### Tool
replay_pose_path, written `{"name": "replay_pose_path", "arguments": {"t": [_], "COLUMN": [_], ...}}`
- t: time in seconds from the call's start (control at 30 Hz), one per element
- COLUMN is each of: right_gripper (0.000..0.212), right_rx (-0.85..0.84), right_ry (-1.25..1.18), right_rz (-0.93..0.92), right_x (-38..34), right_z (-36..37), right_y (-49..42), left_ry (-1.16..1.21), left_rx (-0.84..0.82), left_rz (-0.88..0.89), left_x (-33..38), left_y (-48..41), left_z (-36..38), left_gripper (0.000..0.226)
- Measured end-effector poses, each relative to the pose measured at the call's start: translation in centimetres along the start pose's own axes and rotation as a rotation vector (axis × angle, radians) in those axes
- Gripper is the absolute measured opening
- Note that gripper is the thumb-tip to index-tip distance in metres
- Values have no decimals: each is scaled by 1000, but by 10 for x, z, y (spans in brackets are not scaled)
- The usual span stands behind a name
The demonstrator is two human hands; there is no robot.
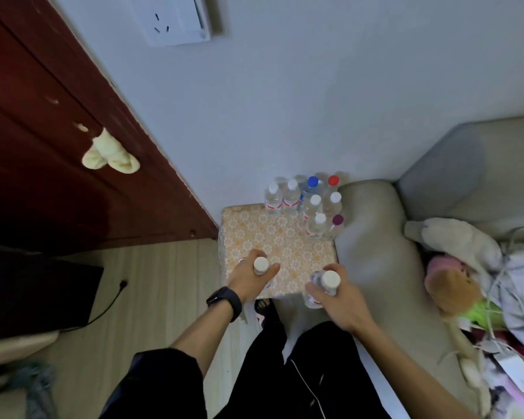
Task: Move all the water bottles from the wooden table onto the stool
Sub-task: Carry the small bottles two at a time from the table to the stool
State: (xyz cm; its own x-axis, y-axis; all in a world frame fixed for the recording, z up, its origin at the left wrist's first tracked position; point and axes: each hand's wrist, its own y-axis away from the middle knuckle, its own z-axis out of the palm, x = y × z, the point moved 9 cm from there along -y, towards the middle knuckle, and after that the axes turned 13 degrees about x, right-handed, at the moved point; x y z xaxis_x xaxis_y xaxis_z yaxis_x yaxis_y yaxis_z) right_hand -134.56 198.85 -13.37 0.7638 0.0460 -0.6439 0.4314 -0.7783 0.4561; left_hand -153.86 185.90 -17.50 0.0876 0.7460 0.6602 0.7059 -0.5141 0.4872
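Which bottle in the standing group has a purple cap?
The purple-capped bottle, nearest the camera on the group's right side, beside the sofa. The rest have white caps, save one blue-capped bottle and one red-capped bottle.

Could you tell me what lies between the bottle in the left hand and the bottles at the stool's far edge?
Head view: only bare floral stool top lies between the bottle in the left hand and the far bottles.

From my remote seat I can read no word, brand or number here: the red-and-white labels [273, 208] on the water bottles [291, 193] standing on the stool [273, 237] are too small and blurred, and the white tag [516, 371] at lower right shows only a grey smear.
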Motion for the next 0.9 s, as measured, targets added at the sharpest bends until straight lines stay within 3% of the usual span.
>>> {"name": "replay_pose_path", "arguments": {"t": [0.2,0.47,0.73,0.9], "right_gripper": [55,66,70,78], "right_rx": [-100,-98,-105,-114], "right_ry": [29,121,196,195], "right_rz": [132,147,117,89], "right_x": [24,46,79,87], "right_z": [38,80,112,109], "right_y": [-68,-132,-148,-147], "left_ry": [36,151,164,135], "left_rx": [-34,85,98,109], "left_rz": [-128,-290,-290,-241], "left_x": [-25,-66,-94,-106], "left_y": [-48,-83,-86,-81], "left_z": [35,64,83,74], "left_gripper": [48,50,54,69]}}
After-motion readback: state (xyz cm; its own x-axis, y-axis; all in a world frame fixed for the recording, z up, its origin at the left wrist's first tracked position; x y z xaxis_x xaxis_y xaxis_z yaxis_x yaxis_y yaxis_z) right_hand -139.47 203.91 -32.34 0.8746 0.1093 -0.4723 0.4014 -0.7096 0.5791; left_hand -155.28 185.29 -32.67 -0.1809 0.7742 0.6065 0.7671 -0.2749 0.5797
